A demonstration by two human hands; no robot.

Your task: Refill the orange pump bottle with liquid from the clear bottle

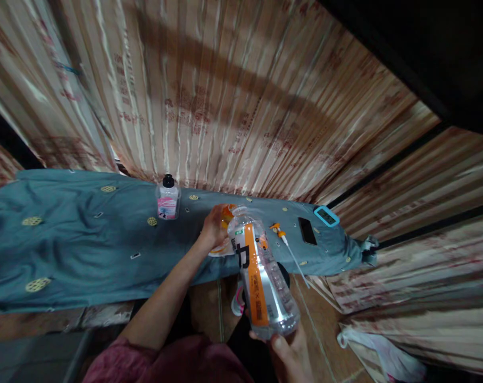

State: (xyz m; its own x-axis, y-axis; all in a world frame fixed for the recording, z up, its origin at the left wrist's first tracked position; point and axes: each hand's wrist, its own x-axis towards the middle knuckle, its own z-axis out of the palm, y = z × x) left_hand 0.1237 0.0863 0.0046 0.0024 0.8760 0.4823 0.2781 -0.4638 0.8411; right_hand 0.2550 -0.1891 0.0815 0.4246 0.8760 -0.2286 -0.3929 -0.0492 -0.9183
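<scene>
1. There is a single view — a head-worn camera, looking forward and steeply down.
2. It sits close above the person's own arms: the right hand (291, 354) with its bottle (263, 271) fills the lower middle, the left hand (214, 226) reaches farther out.
3. Ahead lies a blue cloth (85, 239) — beyond it a curtain (225, 96).
4. The wide lens bends the edges.

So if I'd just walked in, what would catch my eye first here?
Probably the clear plastic bottle with the orange label, tipped forward in the right hand at the bottom centre. Its mouth meets a small orange container that the left hand steadies on the blue-green cloth. Behind them, a small bottle with a black cap and pink label stands upright on that cloth.
</scene>
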